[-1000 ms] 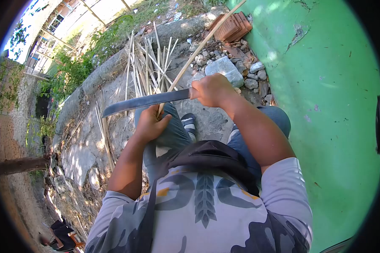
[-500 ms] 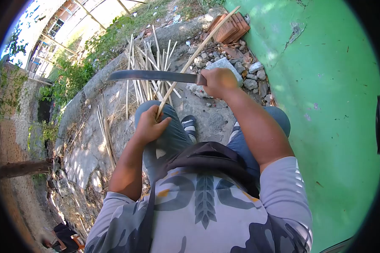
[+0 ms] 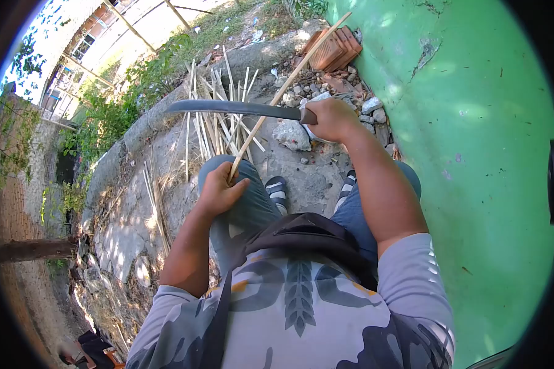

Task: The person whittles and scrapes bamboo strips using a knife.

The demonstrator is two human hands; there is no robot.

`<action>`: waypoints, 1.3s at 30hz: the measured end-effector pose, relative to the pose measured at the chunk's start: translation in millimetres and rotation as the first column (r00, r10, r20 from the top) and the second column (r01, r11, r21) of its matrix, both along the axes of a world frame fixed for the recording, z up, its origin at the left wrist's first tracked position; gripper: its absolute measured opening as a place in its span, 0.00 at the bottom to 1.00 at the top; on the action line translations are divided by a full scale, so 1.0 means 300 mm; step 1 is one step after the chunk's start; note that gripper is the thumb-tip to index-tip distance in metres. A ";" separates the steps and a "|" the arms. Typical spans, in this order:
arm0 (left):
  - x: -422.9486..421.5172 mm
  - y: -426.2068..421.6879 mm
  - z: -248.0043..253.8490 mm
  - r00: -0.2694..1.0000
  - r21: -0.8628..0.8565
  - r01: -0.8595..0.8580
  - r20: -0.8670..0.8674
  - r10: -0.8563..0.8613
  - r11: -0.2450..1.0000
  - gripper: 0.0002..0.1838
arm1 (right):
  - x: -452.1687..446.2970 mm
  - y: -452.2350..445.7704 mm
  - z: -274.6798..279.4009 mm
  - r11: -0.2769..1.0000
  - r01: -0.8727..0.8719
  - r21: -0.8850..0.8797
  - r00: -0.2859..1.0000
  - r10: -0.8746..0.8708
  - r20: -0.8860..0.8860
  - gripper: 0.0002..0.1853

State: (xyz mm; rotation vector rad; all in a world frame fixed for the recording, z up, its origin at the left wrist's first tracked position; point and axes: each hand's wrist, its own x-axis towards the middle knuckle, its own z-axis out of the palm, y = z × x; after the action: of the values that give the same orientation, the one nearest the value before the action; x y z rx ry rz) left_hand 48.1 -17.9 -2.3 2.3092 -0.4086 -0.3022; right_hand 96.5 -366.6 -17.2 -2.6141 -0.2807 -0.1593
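My right hand (image 3: 333, 120) is closed round the handle of a machete (image 3: 240, 109), whose long dark blade points left. The blade lies across a pale wooden strip (image 3: 301, 66), which looks like split bamboo. My left hand (image 3: 223, 189) grips the strip's lower end above my left knee. From there the strip slants up and to the right, its far end near the stacked tiles. Whether the blade's edge bites into the strip cannot be made out.
Many loose pale strips (image 3: 218, 117) lie in a heap ahead. Right of them are broken stones (image 3: 292, 134) and stacked clay tiles (image 3: 333, 50). A green wall (image 3: 474, 184) stands on the right. More strips (image 3: 156, 200) lie left. At lower left, another person (image 3: 92, 350) is partly visible.
My right hand and the machete have shifted slightly to the right along the strip. My left hand keeps its hold on the strip's lower end, nearly still.
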 end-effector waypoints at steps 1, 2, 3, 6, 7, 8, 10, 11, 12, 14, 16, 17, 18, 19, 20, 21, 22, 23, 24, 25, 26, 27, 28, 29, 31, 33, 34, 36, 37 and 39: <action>0.002 0.008 -0.009 1.000 -0.023 0.001 -0.011 -0.001 1.000 0.18 | 0.002 -0.006 0.020 0.999 0.021 -0.036 0.999 -0.022 -0.023 0.09; 0.005 0.021 -0.023 1.000 -0.044 0.001 -0.022 -0.002 0.999 0.18 | 0.002 -0.009 0.036 0.997 0.041 -0.070 0.998 -0.044 -0.046 0.10; 0.002 0.032 -0.029 0.999 -0.063 0.001 -0.033 -0.004 0.998 0.18 | 0.002 -0.011 0.041 0.993 0.061 -0.103 0.995 -0.068 -0.069 0.11; 0.002 0.040 -0.023 0.998 -0.114 -0.028 -0.060 0.021 0.993 0.18 | 0.048 -0.026 -0.018 0.934 0.306 0.184 0.952 -0.299 -0.068 0.11; 0.002 0.041 -0.022 0.999 -0.094 -0.021 -0.039 0.017 0.995 0.18 | 0.058 -0.024 -0.038 0.925 0.318 0.209 0.947 -0.319 -0.032 0.12; 0.002 0.041 -0.022 1.000 -0.072 -0.010 -0.019 0.009 0.997 0.17 | 0.064 -0.024 -0.061 0.913 0.333 0.236 0.939 -0.343 0.000 0.12; 0.004 0.032 -0.019 1.000 -0.065 -0.006 -0.010 0.005 0.998 0.17 | 0.044 -0.020 -0.029 0.925 0.298 0.237 0.951 -0.308 0.007 0.12; 0.002 0.025 -0.013 1.000 -0.080 -0.016 -0.022 0.014 0.997 0.17 | 0.032 -0.016 -0.015 0.947 0.243 0.212 0.969 -0.245 -0.020 0.12; -0.001 0.021 -0.014 0.999 -0.094 -0.029 -0.038 0.026 0.995 0.17 | 0.010 0.000 0.018 0.964 0.185 0.188 0.983 -0.178 -0.053 0.12; 0.002 0.019 -0.025 0.999 -0.125 -0.033 -0.046 0.028 0.992 0.17 | -0.031 0.043 0.077 1.000 0.029 0.006 0.998 -0.029 -0.057 0.11; 0.003 0.022 -0.029 0.997 -0.133 -0.050 -0.064 0.042 0.990 0.17 | -0.028 0.072 0.067 0.981 -0.075 -0.179 0.997 0.070 -0.035 0.09; 0.001 0.020 -0.028 0.995 -0.128 -0.063 -0.079 0.053 0.990 0.17 | -0.013 0.071 0.045 0.985 -0.063 -0.160 0.998 0.062 -0.017 0.08; -0.004 0.023 -0.027 0.994 -0.122 -0.074 -0.095 0.062 0.990 0.17 | 0.002 0.057 0.023 0.989 -0.051 -0.140 0.999 0.052 0.000 0.07; -0.006 0.033 -0.030 0.996 -0.113 -0.059 -0.078 0.050 0.992 0.16 | 0.013 0.039 0.007 0.992 -0.038 -0.123 0.999 0.041 0.019 0.07; -0.002 0.043 -0.035 0.998 -0.106 -0.044 -0.056 0.038 0.993 0.16 | 0.023 0.021 -0.004 0.999 0.032 0.004 0.999 -0.032 -0.010 0.09; 0.003 0.051 -0.039 0.999 -0.101 -0.029 -0.032 0.026 0.995 0.16 | 0.032 0.002 -0.022 0.985 0.123 0.120 0.992 -0.121 -0.020 0.09; 0.010 0.053 -0.042 1.000 -0.103 -0.024 -0.022 0.022 0.994 0.16 | 0.040 -0.014 -0.035 0.949 0.212 0.235 0.977 -0.208 -0.040 0.11; 0.016 0.053 -0.045 1.000 -0.103 -0.017 -0.014 0.016 0.995 0.16 | 0.050 -0.032 -0.049 0.890 0.298 0.345 0.954 -0.292 -0.072 0.12; 0.018 0.051 -0.044 1.000 -0.102 -0.008 -0.010 0.007 0.995 0.17 | 0.047 -0.035 -0.025 0.878 0.317 0.358 0.948 -0.290 -0.130 0.14; 0.017 0.048 -0.040 1.000 -0.104 -0.016 -0.014 0.015 0.994 0.17 | 0.039 -0.032 -0.007 0.902 0.304 0.308 0.952 -0.277 -0.128 0.14; 0.014 0.041 -0.035 1.000 -0.109 -0.024 -0.019 0.022 0.994 0.16 | 0.028 -0.028 0.009 0.923 0.290 0.253 0.956 -0.265 -0.128 0.13; 0.010 0.032 -0.029 0.999 -0.114 -0.034 -0.025 0.031 0.993 0.16 | 0.013 -0.015 0.026 0.941 0.274 0.197 0.959 -0.252 -0.129 0.13; 0.010 0.024 -0.025 0.998 -0.131 -0.042 -0.045 0.036 0.990 0.16 | -0.002 0.011 0.027 0.955 0.210 0.211 0.978 -0.205 -0.046 0.11; 0.008 0.022 -0.020 0.997 -0.145 -0.051 -0.068 0.042 0.988 0.16 | -0.013 0.025 0.037 0.986 0.120 0.115 0.992 -0.116 -0.040 0.10; 0.001 0.021 -0.017 0.995 -0.135 -0.053 -0.088 0.042 0.989 0.16 | -0.028 0.060 0.062 0.995 -0.064 -0.079 0.997 0.060 -0.049 0.10; 0.000 0.026 -0.013 0.997 -0.094 -0.040 -0.071 0.033 0.995 0.17 | -0.018 0.061 0.063 0.982 -0.089 -0.165 0.996 0.086 -0.026 0.10; 0.000 0.035 -0.016 0.997 -0.087 -0.035 -0.072 0.028 0.996 0.17 | -0.012 0.062 0.062 0.973 -0.102 -0.207 0.995 0.101 -0.015 0.11; 0.004 0.051 -0.029 0.997 -0.082 -0.023 -0.069 0.017 0.996 0.16 | 0.015 0.029 0.035 0.999 0.049 0.020 0.995 -0.047 -0.089 0.11; 0.007 0.054 -0.034 0.998 -0.088 -0.026 -0.066 0.020 0.996 0.17 | 0.037 0.003 0.014 0.983 0.131 0.126 0.984 -0.114 -0.133 0.12; 0.013 0.057 -0.039 0.998 -0.099 -0.030 -0.060 0.024 0.995 0.17 | 0.069 -0.019 -0.022 0.931 0.248 0.267 0.968 -0.224 -0.117 0.14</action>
State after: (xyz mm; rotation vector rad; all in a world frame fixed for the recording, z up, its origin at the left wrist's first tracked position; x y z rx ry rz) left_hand 51.9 -0.8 -13.9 2.2013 -0.3552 -0.3280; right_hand 117.3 -372.4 -23.7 -2.3560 0.0845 -0.1569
